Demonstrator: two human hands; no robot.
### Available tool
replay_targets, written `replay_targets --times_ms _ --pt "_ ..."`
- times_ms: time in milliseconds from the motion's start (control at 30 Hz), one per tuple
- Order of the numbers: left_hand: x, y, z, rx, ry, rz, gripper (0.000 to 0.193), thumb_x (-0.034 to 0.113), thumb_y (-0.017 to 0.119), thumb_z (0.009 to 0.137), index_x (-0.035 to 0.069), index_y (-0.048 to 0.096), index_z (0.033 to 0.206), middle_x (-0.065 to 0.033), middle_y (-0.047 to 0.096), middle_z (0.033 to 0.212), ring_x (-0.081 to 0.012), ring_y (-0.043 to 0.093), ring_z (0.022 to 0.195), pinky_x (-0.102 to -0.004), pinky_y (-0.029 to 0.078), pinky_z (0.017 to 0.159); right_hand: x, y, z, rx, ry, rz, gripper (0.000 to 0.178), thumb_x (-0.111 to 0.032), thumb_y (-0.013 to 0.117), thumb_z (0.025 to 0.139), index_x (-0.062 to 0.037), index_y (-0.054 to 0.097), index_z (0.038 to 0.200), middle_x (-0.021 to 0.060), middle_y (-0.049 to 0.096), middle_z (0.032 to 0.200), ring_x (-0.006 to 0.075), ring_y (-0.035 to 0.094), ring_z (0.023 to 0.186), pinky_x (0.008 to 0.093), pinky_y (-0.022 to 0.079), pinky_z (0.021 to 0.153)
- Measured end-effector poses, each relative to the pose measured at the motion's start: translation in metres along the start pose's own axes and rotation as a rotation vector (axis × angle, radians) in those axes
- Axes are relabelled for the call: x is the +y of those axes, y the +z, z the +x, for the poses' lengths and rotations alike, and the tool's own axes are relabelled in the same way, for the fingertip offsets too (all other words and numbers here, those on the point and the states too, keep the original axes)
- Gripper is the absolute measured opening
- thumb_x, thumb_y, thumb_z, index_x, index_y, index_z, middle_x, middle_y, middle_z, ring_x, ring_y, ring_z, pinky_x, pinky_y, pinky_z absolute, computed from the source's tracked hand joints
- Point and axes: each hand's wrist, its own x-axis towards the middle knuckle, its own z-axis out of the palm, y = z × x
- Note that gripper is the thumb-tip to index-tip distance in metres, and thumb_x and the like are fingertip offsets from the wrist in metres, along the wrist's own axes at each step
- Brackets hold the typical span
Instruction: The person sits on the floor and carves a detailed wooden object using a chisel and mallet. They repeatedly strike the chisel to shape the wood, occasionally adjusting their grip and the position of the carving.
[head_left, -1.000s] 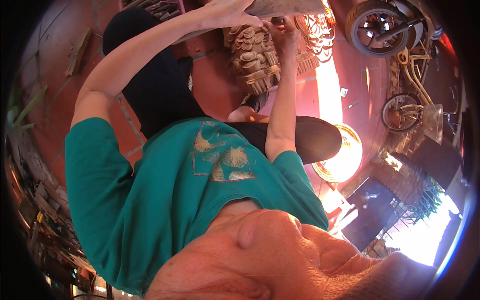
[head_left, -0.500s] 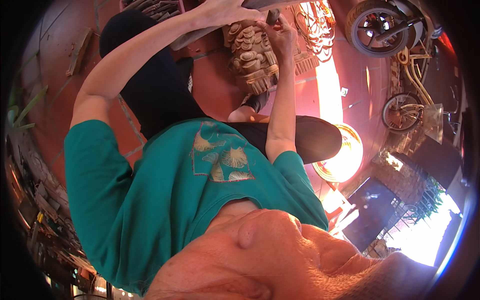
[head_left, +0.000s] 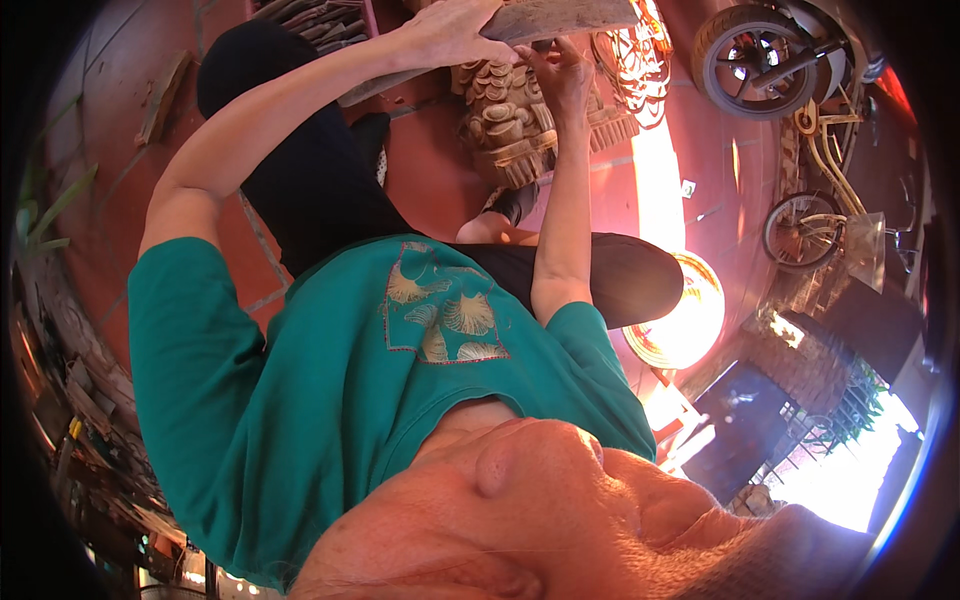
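Note:
My left hand is closed around a long grey-brown wooden piece, whose narrow end reaches down-left past my wrist. The wood's wide end spans the top edge above my right hand. My right hand has its fingers bent in a pinch on a small dark piece just under the wood; most of that piece is hidden, so its kind is unclear. Below both hands stands a brown carved wood block with rounded, layered relief, on the floor between my legs.
A pink basket of wooden-looking sticks or tools stands at top left. A wood scrap lies on the red tiled floor. Round woven hat-like thing is by my right knee. A motorbike wheel and a bicycle stand at right.
The long wooden piece has come down and across to the right, over my right hand, with my left hand on it. Less of the small dark piece shows. My right hand stays nearly in place.

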Motion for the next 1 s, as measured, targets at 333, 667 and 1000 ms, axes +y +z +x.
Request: replay_targets --times_ms 333,667,1000 --pt "0.014 -0.016 -0.005 0.016 -0.065 -0.227 0.069 0.034 0.079 0.087 0.0 0.055 0.141 -0.02 0.071 0.115 -0.0248 0.068 0.107 -0.0386 0.052 0.096 0.006 0.0 0.002 -0.021 0.088 0.12 0.034 -0.029 0.09 0.077 -0.0064 0.074 0.097 0.0077 0.075 0.078 0.0168 0.072 0.069 0.0316 0.054 0.063" --pt "0.028 0.018 -0.045 0.232 -0.203 -0.615 0.052 0.038 0.079 0.089 0.001 0.062 0.123 -0.0025 0.064 0.079 -0.0141 0.061 0.063 -0.0292 0.05 0.06 -0.013 -0.001 0.006 -0.141 0.116 0.166 0.04 -0.035 0.09 0.077 -0.0064 0.073 0.098 0.0063 0.071 0.074 0.0149 0.062 0.065 0.0331 0.05 0.065" --pt "0.011 0.038 -0.049 0.285 -0.282 -0.61 0.053 0.042 0.083 0.086 0.004 0.062 0.117 0.0024 0.059 0.077 -0.0053 0.056 0.064 -0.0233 0.047 0.056 -0.008 -0.005 0.003 -0.221 0.043 0.019 0.044 -0.038 0.089 0.079 -0.0056 0.065 0.095 0.0036 0.065 0.071 0.0156 0.056 0.061 0.0341 0.047 0.061"
